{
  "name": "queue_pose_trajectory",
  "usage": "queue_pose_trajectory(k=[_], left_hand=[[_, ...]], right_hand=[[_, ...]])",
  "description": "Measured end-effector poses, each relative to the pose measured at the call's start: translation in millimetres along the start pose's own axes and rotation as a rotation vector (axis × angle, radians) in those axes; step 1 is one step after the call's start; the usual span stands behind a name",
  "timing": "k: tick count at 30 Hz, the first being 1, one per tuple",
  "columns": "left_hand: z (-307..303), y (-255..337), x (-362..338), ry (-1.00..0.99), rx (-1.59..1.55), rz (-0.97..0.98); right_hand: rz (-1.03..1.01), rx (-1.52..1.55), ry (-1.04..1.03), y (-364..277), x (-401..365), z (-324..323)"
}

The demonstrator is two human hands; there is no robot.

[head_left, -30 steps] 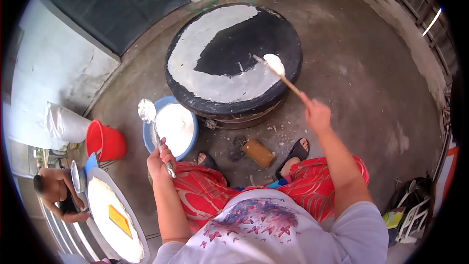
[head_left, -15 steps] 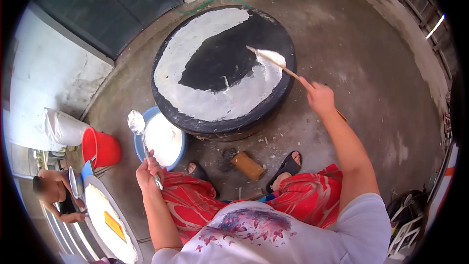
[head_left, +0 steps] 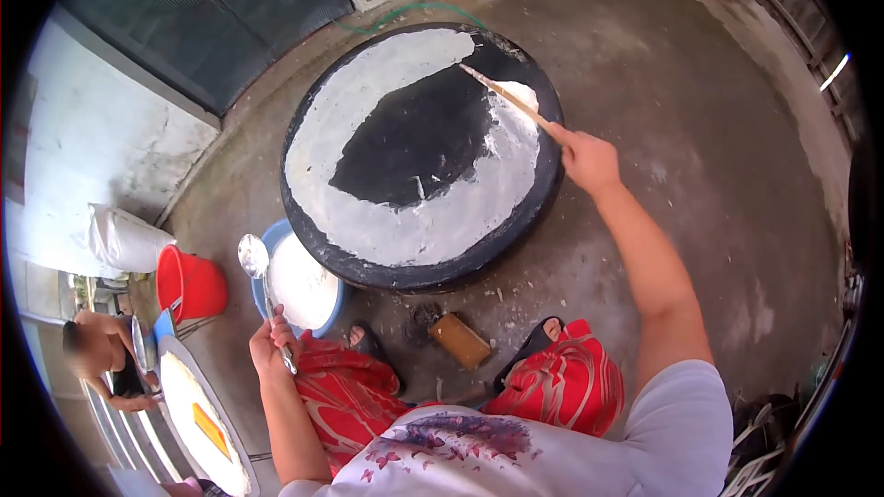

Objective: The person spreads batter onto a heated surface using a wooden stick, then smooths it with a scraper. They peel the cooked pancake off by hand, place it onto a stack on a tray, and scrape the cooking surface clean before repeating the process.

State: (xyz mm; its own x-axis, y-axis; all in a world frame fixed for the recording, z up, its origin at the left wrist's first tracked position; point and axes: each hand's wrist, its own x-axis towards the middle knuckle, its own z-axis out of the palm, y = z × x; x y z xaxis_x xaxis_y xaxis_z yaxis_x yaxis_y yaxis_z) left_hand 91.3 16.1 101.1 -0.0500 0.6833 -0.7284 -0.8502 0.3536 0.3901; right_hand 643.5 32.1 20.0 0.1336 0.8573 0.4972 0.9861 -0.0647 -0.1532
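My right hand (head_left: pixel 587 162) is closed round a flat wooden spatula (head_left: pixel 506 97), its blade lying over the far right of a big round black griddle (head_left: pixel 405 161). Against the blade sits a mound of white batter (head_left: pixel 521 99). A thin white layer of batter (head_left: pixel 405 237) covers much of the griddle in a wide open ring, with the dark middle bare. In my left hand (head_left: pixel 273 342) is a metal ladle (head_left: pixel 252 256), bowl up, smeared white. Its bowl hangs beside a blue basin (head_left: pixel 337 306) of white batter, near the griddle's lower left edge.
A red bucket (head_left: pixel 201 283) and a white sack (head_left: pixel 124 237) stand at left. Below them lies a round tray (head_left: pixel 191 382) with a white sheet and an orange object; another person (head_left: pixel 109 359) is beside it. A brown block (head_left: pixel 460 340) lies between my feet.
My right hand has moved the spatula up along the griddle's right side, carrying the batter mound further round. My left hand still holds the ladle, slightly lower. The view has shifted a little.
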Motion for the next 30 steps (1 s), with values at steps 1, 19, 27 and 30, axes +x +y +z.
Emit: queue_pose_trajectory(k=[1,19,27,30], left_hand=[[0.7,0.2,0.4,-0.001,0.000,0.003],[7.8,-4.9,-1.2,0.001,0.039,0.009],[13.2,-7.5,3.5,-0.003,-0.008,-0.057],[7.8,-2.9,2.8,-0.016,0.003,-0.032]], right_hand=[[0.132,0.191,-0.070,-11.2,2.3,-0.9],[-0.116,0.168,-0.219,65.8,19.4,3.9],[0.113,0.149,-0.135,12.4,84.2,41.1],[-0.042,0.108,-0.146,64.2,50.1,19.5]])
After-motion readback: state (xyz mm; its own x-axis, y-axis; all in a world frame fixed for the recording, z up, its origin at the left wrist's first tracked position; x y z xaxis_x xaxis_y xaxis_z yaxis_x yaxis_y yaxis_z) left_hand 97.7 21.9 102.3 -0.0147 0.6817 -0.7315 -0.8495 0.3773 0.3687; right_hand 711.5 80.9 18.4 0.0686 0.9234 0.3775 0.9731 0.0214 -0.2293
